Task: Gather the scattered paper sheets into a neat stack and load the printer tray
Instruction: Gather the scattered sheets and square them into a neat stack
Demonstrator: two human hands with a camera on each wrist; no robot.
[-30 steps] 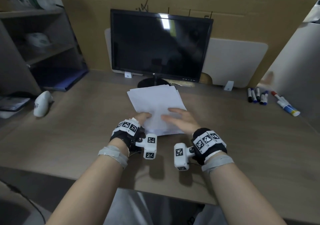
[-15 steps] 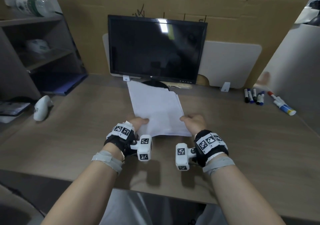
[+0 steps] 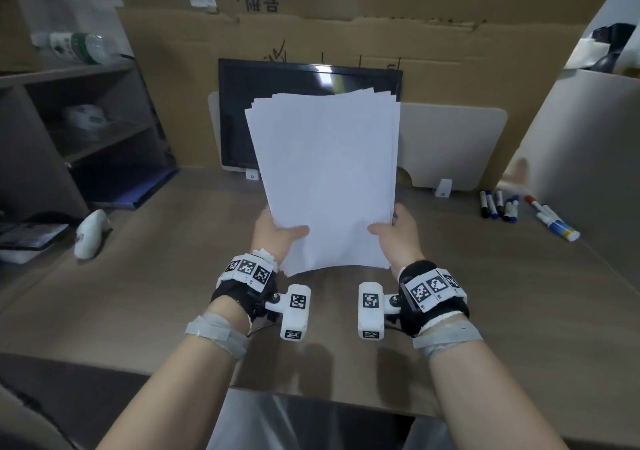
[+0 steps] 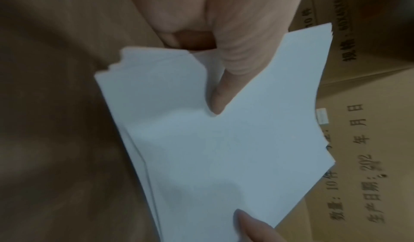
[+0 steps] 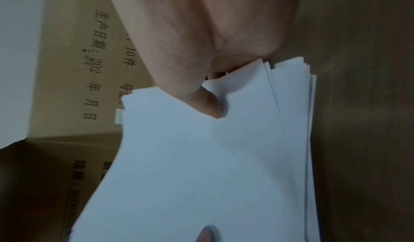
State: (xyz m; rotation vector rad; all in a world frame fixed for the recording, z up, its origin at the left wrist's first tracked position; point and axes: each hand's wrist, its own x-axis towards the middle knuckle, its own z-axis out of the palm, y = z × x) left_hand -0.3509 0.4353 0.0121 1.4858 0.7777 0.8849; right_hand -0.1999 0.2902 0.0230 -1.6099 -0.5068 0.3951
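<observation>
Left hand and right hand each pinched the paper stack upright above the table, edges uneven, likely for squaring before loading.

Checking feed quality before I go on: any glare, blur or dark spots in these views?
Head: wide-angle bending at the edges, a light glare on the monitor, paper sharp. Left wrist: dim, soft, box print smeared. Right wrist: dim, blurred too, though the paper's staggered edges show.
</observation>
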